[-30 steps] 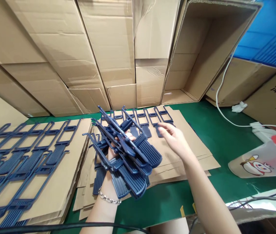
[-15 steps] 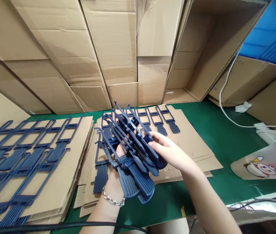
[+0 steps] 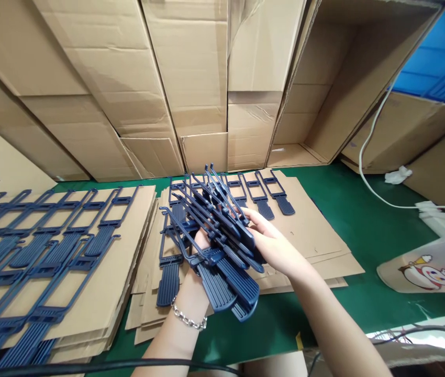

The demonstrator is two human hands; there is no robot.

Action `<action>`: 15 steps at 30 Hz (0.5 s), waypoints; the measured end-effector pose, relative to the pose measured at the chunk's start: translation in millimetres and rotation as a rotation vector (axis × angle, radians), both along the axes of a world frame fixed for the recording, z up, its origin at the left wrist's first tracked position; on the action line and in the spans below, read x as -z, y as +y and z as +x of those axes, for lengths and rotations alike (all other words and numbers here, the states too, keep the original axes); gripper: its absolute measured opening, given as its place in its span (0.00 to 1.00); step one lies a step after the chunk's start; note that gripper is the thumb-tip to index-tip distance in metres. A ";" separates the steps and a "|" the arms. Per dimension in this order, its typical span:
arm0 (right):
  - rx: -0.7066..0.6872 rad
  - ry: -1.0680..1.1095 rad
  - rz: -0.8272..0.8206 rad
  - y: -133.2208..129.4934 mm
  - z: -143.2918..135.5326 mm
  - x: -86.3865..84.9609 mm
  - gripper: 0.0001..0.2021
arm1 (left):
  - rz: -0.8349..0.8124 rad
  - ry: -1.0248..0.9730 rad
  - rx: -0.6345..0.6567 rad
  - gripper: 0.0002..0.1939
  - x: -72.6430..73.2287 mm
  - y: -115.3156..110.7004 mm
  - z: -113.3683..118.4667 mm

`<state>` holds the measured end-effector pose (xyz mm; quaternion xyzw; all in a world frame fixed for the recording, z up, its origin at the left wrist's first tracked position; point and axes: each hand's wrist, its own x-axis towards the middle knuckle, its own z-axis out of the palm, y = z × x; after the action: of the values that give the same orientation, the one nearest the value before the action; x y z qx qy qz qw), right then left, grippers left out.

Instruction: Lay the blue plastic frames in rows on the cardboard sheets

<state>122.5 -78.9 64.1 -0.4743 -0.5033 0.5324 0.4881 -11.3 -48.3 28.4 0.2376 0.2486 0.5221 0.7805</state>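
Note:
A fanned bundle of dark blue plastic frame pieces, each with a ribbed paddle and thin rods, is held up between my hands. My left hand, with a chain bracelet at the wrist, supports the bundle from below and is largely hidden by it. On the bundle's right side, my right hand is closed around the pieces, its fingertips partly behind them. Beneath lies a stack of cardboard sheets. More blue pieces of the same kind lie in a row along its far side, and one lies near its left edge.
Another cardboard stack at left bears several rows of blue pieces. Cardboard boxes wall the back, one open box among them. At right are a printed plastic cup and a white cable. A black cable crosses the front.
The whole view has shifted slightly, with the scene sitting a little farther right. My right hand has turned the pieces on its side slightly; both hands still hold the bundle.

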 end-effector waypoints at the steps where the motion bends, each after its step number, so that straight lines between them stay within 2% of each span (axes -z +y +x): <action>1: 0.014 0.007 0.012 0.2 -1.4 1.1 0.23 | 0.011 -0.001 -0.011 0.10 -0.9 0.2 0.3; 6: 0.127 -0.040 0.073 2.9 -8.2 10.1 0.23 | 0.025 -0.031 0.055 0.12 -7.2 -1.8 -1.0; 11: 0.209 -0.049 0.168 4.8 -11.8 21.8 0.23 | -0.009 -0.011 0.012 0.13 -6.0 1.2 0.1; 15: 0.271 -0.044 0.216 6.7 -12.6 28.6 0.20 | -0.089 -0.035 0.089 0.11 -7.7 10.6 5.5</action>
<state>109.9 -72.2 35.4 -0.4939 -0.4997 0.3942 0.5925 -5.8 -37.7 36.2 0.2044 0.2471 0.4796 0.8168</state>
